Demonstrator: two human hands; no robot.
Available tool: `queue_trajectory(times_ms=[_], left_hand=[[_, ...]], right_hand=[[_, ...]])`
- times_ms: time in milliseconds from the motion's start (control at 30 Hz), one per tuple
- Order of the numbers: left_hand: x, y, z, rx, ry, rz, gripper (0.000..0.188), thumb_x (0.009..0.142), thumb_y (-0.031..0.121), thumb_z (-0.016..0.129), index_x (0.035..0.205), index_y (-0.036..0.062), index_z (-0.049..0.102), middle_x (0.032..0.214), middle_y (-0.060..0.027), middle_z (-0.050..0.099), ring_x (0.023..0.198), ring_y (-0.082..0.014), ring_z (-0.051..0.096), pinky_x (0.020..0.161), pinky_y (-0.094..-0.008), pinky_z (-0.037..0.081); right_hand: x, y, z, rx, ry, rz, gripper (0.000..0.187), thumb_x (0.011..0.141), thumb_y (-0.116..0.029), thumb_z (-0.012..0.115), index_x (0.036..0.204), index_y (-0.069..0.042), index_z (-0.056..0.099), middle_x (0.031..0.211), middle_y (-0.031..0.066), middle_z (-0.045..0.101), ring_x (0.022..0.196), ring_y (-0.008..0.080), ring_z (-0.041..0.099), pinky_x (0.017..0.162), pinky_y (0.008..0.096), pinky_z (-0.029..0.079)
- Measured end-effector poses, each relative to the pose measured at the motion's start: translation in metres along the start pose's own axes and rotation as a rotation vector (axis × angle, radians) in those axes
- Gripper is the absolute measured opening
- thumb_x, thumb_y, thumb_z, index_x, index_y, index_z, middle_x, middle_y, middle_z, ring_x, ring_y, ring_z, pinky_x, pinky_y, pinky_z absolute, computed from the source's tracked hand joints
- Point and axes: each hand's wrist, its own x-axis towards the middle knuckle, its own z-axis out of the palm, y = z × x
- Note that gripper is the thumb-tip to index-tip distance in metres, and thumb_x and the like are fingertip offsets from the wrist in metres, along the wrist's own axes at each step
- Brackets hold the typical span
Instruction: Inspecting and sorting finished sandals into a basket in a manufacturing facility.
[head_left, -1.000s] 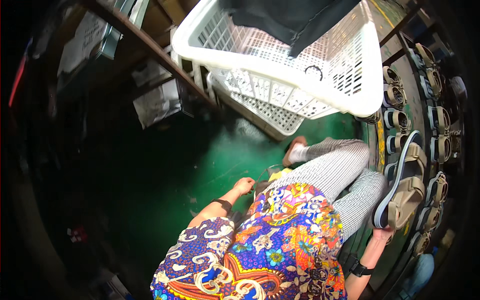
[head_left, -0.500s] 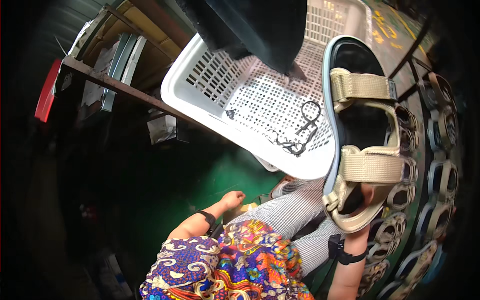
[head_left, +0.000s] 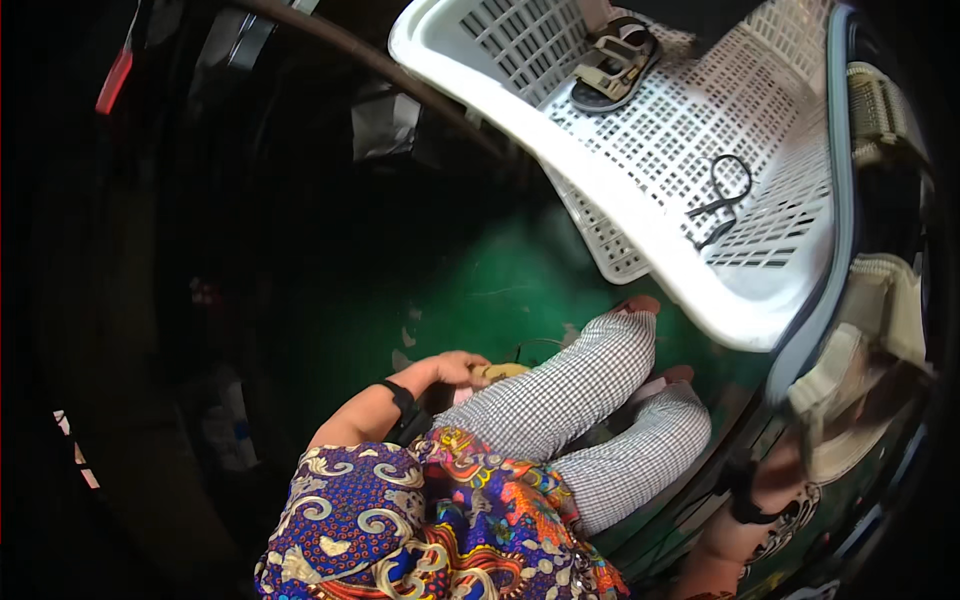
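At the right edge, my right hand is closed on the heel end of a sandal with beige straps, a black insole and a grey-blue sole edge. The sandal is held on its side and looks large and close; its heel strap is blurred. My left hand, fingers curled, is beside my thigh against a yellowish piece; its fingertips are partly hidden. Ahead stands a white plastic basket. Inside lie a smaller strapped sandal and a looped black cord.
A rusty metal bar runs left of the basket. Another perforated white plastic piece shows beneath it. A red tag-like piece hangs at upper left. My legs in checked trousers extend over the green floor.
My view has shifted, and the basket appears farther right. The held sandal has swung to the right edge. A smaller sandal now shows inside the basket, where dark material hung before.
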Motion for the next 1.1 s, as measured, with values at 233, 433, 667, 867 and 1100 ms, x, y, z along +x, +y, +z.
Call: queue_trajectory(times_ms=[233, 433, 667, 867, 1100], left_hand=[[-0.022, -0.053, -0.024, -0.233, 0.244, 0.322, 0.050, 0.087, 0.040, 0.061, 0.124, 0.0065, 0.056, 0.116, -0.0105, 0.062, 0.097, -0.0210, 0.061, 0.082, -0.0320, 0.048], [0.061, -0.111, -0.078, -0.395, 0.261, 0.147, 0.033, 0.089, 0.030, 0.057, 0.118, 0.0138, 0.061, 0.105, -0.0073, 0.066, 0.087, -0.0187, 0.064, 0.069, -0.0363, 0.052], [0.138, -0.214, -0.141, -0.147, 0.678, -0.010, 0.024, 0.082, 0.022, 0.054, 0.103, 0.0200, 0.067, 0.111, -0.0079, 0.064, 0.105, -0.0298, 0.060, 0.088, -0.0437, 0.048], [0.222, -0.256, -0.197, -0.342, 0.778, -0.140, 0.024, 0.083, 0.019, 0.049, 0.100, 0.0190, 0.066, 0.109, -0.0115, 0.064, 0.103, -0.0329, 0.060, 0.087, -0.0442, 0.049], [0.338, -0.242, -0.249, -0.521, 1.017, -0.393, 0.033, 0.087, 0.039, 0.050, 0.108, 0.0169, 0.063, 0.108, -0.0127, 0.063, 0.105, -0.0322, 0.058, 0.089, -0.0456, 0.045]], right_hand=[[-0.100, 0.032, -0.063, -0.135, 0.006, -0.074, 0.053, 0.083, -0.030, 0.068, 0.126, -0.005, 0.048, 0.108, 0.0069, 0.059, 0.092, 0.0184, 0.058, 0.081, 0.0322, 0.048], [-0.103, 0.046, -0.025, -0.266, -0.026, -0.244, 0.052, 0.083, -0.032, 0.068, 0.124, -0.006, 0.050, 0.106, 0.0063, 0.060, 0.091, 0.0180, 0.058, 0.080, 0.0322, 0.048], [-0.139, 0.140, 0.181, -0.823, -0.108, -0.689, 0.044, 0.087, -0.035, 0.061, 0.121, -0.008, 0.054, 0.110, 0.0024, 0.062, 0.097, 0.0165, 0.059, 0.081, 0.0321, 0.049], [-0.055, 0.153, 0.261, -0.931, -0.175, -0.597, 0.044, 0.088, -0.034, 0.061, 0.122, -0.007, 0.053, 0.111, 0.0029, 0.061, 0.098, 0.0166, 0.058, 0.082, 0.0322, 0.048], [0.072, 0.160, 0.299, -1.028, -0.257, -0.486, 0.046, 0.088, -0.033, 0.061, 0.124, -0.007, 0.052, 0.113, 0.0038, 0.060, 0.099, 0.0168, 0.058, 0.084, 0.0323, 0.047]])
